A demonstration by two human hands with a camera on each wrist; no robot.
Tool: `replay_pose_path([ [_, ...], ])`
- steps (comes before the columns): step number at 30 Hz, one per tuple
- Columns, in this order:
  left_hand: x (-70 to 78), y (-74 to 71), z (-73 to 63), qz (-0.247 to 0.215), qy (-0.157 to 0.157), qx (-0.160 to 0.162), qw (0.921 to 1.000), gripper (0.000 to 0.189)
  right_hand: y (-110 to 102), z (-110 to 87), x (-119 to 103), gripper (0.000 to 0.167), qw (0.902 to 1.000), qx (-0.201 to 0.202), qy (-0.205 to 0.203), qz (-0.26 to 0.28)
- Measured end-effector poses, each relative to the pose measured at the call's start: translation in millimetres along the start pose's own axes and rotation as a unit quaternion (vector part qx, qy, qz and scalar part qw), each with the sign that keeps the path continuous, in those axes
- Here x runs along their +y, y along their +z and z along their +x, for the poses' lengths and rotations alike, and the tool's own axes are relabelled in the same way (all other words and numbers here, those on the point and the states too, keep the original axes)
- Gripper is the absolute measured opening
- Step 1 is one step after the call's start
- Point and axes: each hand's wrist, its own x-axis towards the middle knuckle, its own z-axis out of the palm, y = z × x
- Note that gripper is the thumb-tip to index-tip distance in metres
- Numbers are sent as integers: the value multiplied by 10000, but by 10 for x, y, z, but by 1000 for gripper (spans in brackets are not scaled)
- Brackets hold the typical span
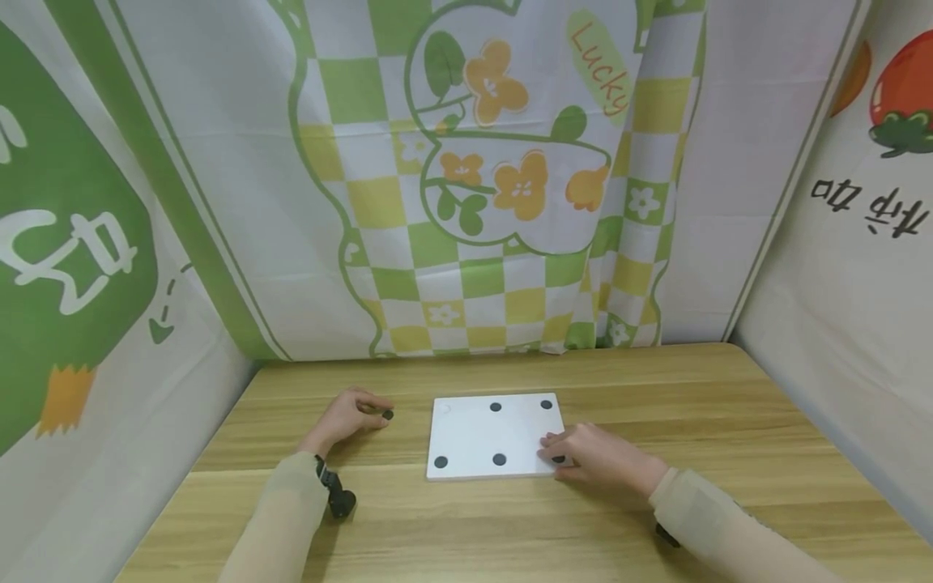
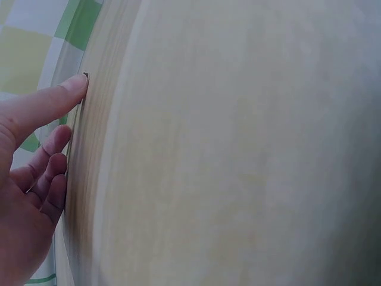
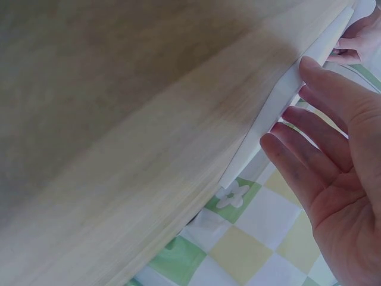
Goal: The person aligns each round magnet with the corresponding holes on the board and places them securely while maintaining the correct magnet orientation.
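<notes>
In the head view a white rectangular board (image 1: 470, 433) lies flat on the table, with several black round discs on it, such as one disc (image 1: 496, 406) at its far edge. A faint ring shows at its far left corner. Left of the board, my left hand (image 1: 350, 417) pinches a small black disc (image 1: 388, 414) between thumb and fingers, low over the wood. My right hand (image 1: 594, 453) rests at the board's near right corner, fingers extended over a disc (image 1: 558, 459) there and thumb (image 3: 318, 68) at the board's edge.
The wooden table (image 1: 408, 526) reaches back to a green and yellow checked curtain (image 1: 481, 283). Printed fabric walls stand at the left (image 1: 211, 389) and right (image 1: 831, 324). A black wrist camera (image 1: 341, 500) hangs from the left wrist.
</notes>
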Motion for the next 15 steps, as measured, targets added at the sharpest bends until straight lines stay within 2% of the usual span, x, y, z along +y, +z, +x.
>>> replay_pose_path([
  [9, 36, 11, -5, -63, -333, 108, 9994, 23, 3, -4, -2, 31, 9999, -66, 89, 89],
  [15, 56, 25, 2, 107, -311, 160, 9993, 18, 11, -6, -2, 30, 9999, -56, 85, 61],
])
